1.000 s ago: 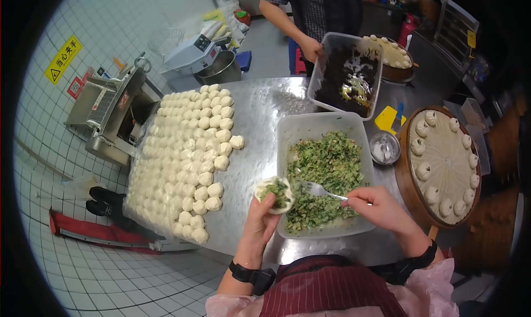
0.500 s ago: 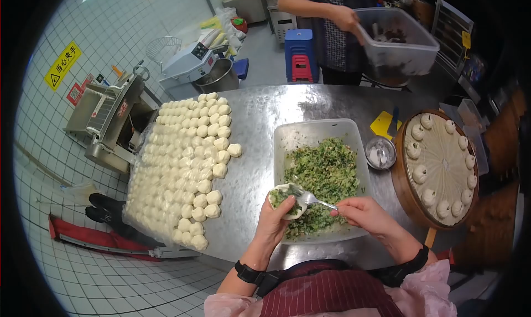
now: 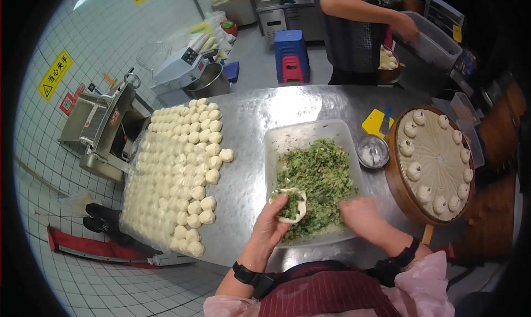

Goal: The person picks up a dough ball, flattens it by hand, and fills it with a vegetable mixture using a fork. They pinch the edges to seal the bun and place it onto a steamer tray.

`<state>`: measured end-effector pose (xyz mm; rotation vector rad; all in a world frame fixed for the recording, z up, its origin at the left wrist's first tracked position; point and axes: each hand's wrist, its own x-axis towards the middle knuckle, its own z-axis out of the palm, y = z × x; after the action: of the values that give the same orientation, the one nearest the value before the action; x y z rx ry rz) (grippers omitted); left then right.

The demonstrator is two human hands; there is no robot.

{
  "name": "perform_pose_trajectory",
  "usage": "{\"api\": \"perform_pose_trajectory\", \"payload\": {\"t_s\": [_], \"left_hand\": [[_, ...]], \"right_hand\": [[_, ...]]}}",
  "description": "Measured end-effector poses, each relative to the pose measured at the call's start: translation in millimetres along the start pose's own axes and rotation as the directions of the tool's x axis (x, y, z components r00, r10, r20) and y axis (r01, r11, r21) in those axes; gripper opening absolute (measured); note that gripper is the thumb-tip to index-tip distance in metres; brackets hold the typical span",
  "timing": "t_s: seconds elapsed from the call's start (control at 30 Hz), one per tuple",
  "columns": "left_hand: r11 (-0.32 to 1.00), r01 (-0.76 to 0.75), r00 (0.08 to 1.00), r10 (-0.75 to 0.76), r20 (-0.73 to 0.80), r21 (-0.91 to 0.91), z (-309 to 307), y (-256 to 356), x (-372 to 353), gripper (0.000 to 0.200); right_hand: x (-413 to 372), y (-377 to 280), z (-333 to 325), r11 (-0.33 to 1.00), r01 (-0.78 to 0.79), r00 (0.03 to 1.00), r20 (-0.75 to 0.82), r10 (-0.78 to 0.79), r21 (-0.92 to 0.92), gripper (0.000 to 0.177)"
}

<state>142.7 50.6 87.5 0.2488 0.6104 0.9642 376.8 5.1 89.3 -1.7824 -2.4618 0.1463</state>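
Steel gleams across your worktable [image 3: 243, 151], the largest thing before you; on its left side lies a broad batch of pale dough balls [image 3: 194, 207], set close in rows, with a clear plastic sheet [image 3: 146, 192] over much of it; beyond the far edge stands another person [image 3: 354, 35], one arm stretched toward a clear container [image 3: 440, 37]; to your right sits a round steamer [image 3: 399, 190], pleated buns [image 3: 414, 171] ringed near the edge of its pale liner [image 3: 440, 151]; in front of you is a translucent tub [image 3: 287, 135], partly filled with chopped green filling [image 3: 318, 170].

Your right hand [image 3: 362, 217] is at the tub's near right side, fingers curled; it is blurred, so you cannot tell whether it grips anything; your left hand [image 3: 268, 223] cups a dough wrapper [image 3: 302, 207] at the tub's near left side, thumb over the rim; a yellow scraper [image 3: 373, 123] lies on the table just beyond a small metal bowl [image 3: 362, 161], which holds something white and stands between tub and steamer; the wrapper itself is open at the top, green filling showing inside its pale edge.
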Motion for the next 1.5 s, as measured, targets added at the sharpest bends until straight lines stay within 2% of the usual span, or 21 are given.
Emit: {"api": "perform_pose_trajectory", "payload": {"t_s": [0.03,0.17,0.23,0.27,0.33,0.37,0.43,0.47,0.53,0.63,0.77,0.83,0.93,1.07,1.13,1.17,1.23,1.33,1.37,1.43,1.5], "left_hand": [[0.997,-0.008,0.999,0.011,-0.034,0.073,-1.1,-1.4,1.9,0.038],[0.997,0.044,0.993,-0.038,-0.111,0.055,-1.0,-1.3,4.1,0.037],[0.997,0.06,0.993,-0.054,-0.102,0.058,4.9,-0.7,-1.1,0.036],[0.996,0.062,0.993,-0.056,-0.099,0.057,7.0,-0.4,-1.4,0.036],[0.994,0.097,0.995,-0.097,0.005,-0.041,9.9,-1.1,-3.4,0.036],[0.994,0.104,0.995,-0.104,0.002,-0.041,12.4,-1.8,-4.5,0.036],[0.991,0.137,0.99,-0.137,0.018,-0.004,18.4,-0.1,-3.9,0.04],[0.99,0.138,0.99,-0.137,0.019,-0.002,19.9,-0.5,-3.6,0.04],[0.975,0.046,0.999,-0.039,-0.037,0.217,23.2,-2.8,-1.9,0.037],[0.928,0.003,1.0,0.005,-0.021,0.372,10.7,-8.2,8.2,0.038],[0.907,0.005,0.996,0.032,-0.082,0.42,-3.4,-13.4,18.3,0.039],[0.91,0.039,0.997,-0.011,-0.07,0.412,-2.6,-14.3,20.3,0.04],[0.905,0.052,0.997,-0.026,-0.067,0.421,0.1,-18.7,21.2,0.036],[0.907,0.049,0.998,-0.024,-0.063,0.417,-6.8,-20.6,24.3,0.034],[0.892,0.038,0.992,0.02,-0.123,0.45,-13.3,-20.6,24.4,0.032],[0.895,0.037,0.991,0.024,-0.13,0.445,-14.0,-20.0,23.3,0.032],[0.904,0.002,0.989,0.06,-0.132,0.426,-13.5,-19.3,23.0,0.036],[0.902,0.025,0.99,0.038,-0.138,0.432,-17.6,-22.2,27.4,0.036],[0.902,0.029,0.99,0.033,-0.136,0.432,-17.1,-23.4,28.4,0.036],[0.893,0.065,0.988,0.005,-0.154,0.446,-16.7,-25.3,29.7,0.035],[0.889,0.055,0.99,0.009,-0.138,0.454,-18.4,-27.1,31.5,0.032]], "right_hand": [[1.6,0.1,14.1,0.996,0.074,0.997,0.031,-0.072,-0.055,0.006],[8.5,4.6,38.7,0.997,0.071,0.996,0.046,-0.071,0.006,0.009],[7.8,1.1,31.2,0.994,0.025,0.995,-0.094,-0.016,0.102,0.012],[10.1,-3.1,22.3,0.995,0.022,0.996,-0.094,-0.013,0.1,0.012],[14.6,-11.9,0.9,0.893,0.015,0.963,-0.247,0.108,0.449,0.016],[12.1,-11.7,-2.4,0.892,0.009,0.964,-0.242,0.113,0.452,0.016],[10.0,-11.5,-5.9,0.972,0.008,0.969,-0.242,0.05,0.233,0.018],[8.1,-9.6,-3.7,0.972,0.007,0.968,-0.244,0.052,0.233,0.018],[2.0,-2.3,5.1,0.999,-0.043,0.99,0.13,0.044,-0.017,0.013],[-4.5,0.7,17.7,0.996,0.061,0.981,0.189,-0.047,-0.07,0.009],[-10.1,6.2,16.6,1.0,0.008,0.992,0.13,-0.005,-0.023,0.006],[-13.5,8.6,16.5,0.992,0.108,0.994,0.039,-0.105,-0.069,0.008],[-11.0,0.0,14.8,0.963,0.17,0.98,0.141,-0.142,-0.21,0.007],[-6.5,4.7,13.9,0.969,0.179,0.98,0.122,-0.159,-0.17,0.006],[-7.3,5.7,0.8,0.999,0.036,0.999,-0.036,-0.037,-0.035,0.005],[-8.3,3.3,-11.2,0.998,0.044,0.998,-0.031,-0.045,-0.033,0.005],[-12.9,-3.3,-42.7,0.991,-0.099,0.974,-0.193,0.115,0.091,0.007],[-18.5,-10.8,-69.9,0.979,-0.022,0.952,-0.296,0.082,0.2,0.011],[-19.4,-13.0,-69.2,0.98,-0.028,0.952,-0.295,0.087,0.199,0.011],[-22.5,-18.3,-62.9,0.961,0.107,0.929,-0.371,-0.005,0.255,0.012],[-23.1,-20.4,-53.7,0.951,0.111,0.93,-0.368,0.003,0.289,0.012]]}}
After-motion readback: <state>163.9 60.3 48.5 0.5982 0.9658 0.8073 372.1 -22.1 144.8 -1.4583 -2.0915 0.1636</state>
